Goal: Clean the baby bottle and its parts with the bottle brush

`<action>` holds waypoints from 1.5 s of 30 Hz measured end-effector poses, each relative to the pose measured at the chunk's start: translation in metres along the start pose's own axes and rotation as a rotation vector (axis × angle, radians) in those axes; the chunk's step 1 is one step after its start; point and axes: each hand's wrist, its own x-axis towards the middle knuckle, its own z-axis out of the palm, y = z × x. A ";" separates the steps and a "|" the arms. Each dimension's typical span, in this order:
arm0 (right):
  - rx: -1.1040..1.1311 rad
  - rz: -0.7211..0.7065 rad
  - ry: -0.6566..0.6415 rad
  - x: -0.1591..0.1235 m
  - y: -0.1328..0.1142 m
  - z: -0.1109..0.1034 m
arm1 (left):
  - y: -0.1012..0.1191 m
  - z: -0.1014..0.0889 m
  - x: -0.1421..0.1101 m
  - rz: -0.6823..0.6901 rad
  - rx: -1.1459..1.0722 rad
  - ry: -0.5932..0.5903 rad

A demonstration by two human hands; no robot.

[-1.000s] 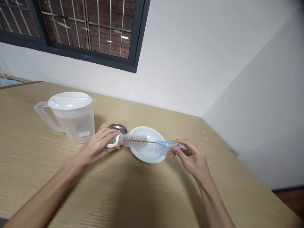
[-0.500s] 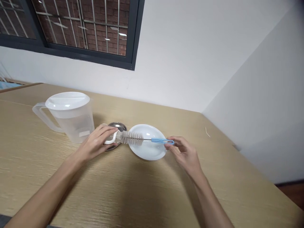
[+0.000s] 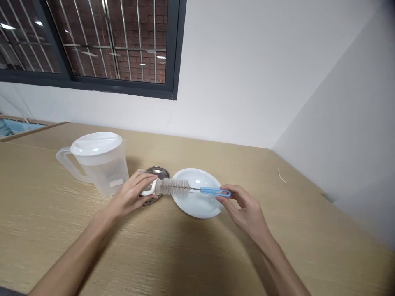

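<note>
My left hand [image 3: 132, 193] is wrapped round a small clear bottle [image 3: 152, 187] with a white ring at its neck. Most of the bottle is hidden by the fingers. It lies roughly level, its mouth facing right. A bottle brush [image 3: 212, 191] has its tip at the mouth, most of the pale bristles still outside. My right hand [image 3: 243, 209] pinches the blue loop handle between thumb and fingers. Below the brush stands a white oval bowl [image 3: 197, 209]. Behind and under my left hand is a round steel dish [image 3: 159, 170], partly covered.
A lidded translucent pitcher [image 3: 105, 172] stands at the left, its handle pointing left. A thin pale strip [image 3: 281, 176] lies on the wooden table [image 3: 138, 255] at the right. Behind are a white wall and a barred window [image 3: 114, 49].
The brush has moved slightly left, a little closer into the bottle's mouth, with my right hand following. Both hands keep their grips. The camera view has shifted a little.
</note>
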 end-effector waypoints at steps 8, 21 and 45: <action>-0.113 0.147 -0.037 -0.004 -0.004 -0.002 | -0.001 0.007 -0.001 0.107 0.006 0.088; -0.066 -0.175 -0.044 0.001 0.001 0.000 | -0.003 0.002 0.002 0.067 0.017 0.051; 0.047 0.157 0.000 -0.008 -0.016 0.009 | -0.002 -0.004 0.004 0.087 -0.055 0.079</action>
